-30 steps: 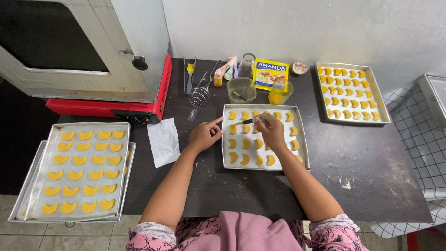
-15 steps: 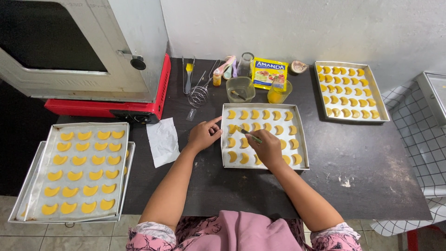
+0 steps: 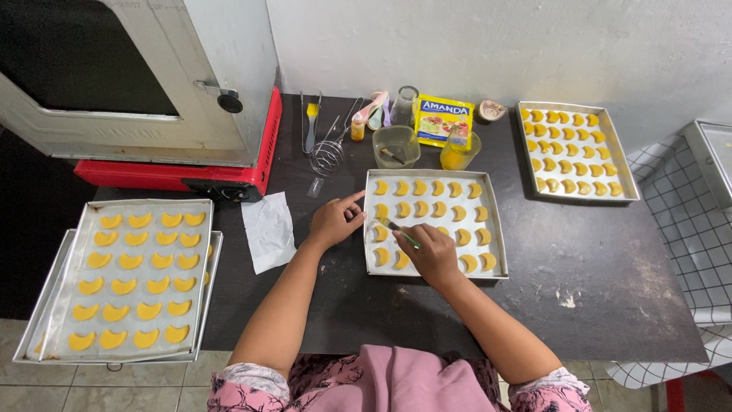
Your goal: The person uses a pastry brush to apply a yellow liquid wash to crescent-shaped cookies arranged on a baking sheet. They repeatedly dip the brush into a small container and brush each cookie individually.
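On middle tray [image 3: 499, 229]: yellow crescent cookies [image 3: 438, 188]; right hand [image 3: 433, 253] grips brush [image 3: 399, 232].

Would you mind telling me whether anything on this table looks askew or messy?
Pale crumbs or smears soil the dark table right of the middle tray. The left tray sits crooked on another tray and overhangs the table edge.

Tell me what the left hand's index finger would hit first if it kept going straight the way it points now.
The left hand points its index finger right and slightly up, at the near-left edge of the middle baking tray. It would most likely meet that tray's rim first, then the crescent cookies just inside, though height above the rim is unclear.
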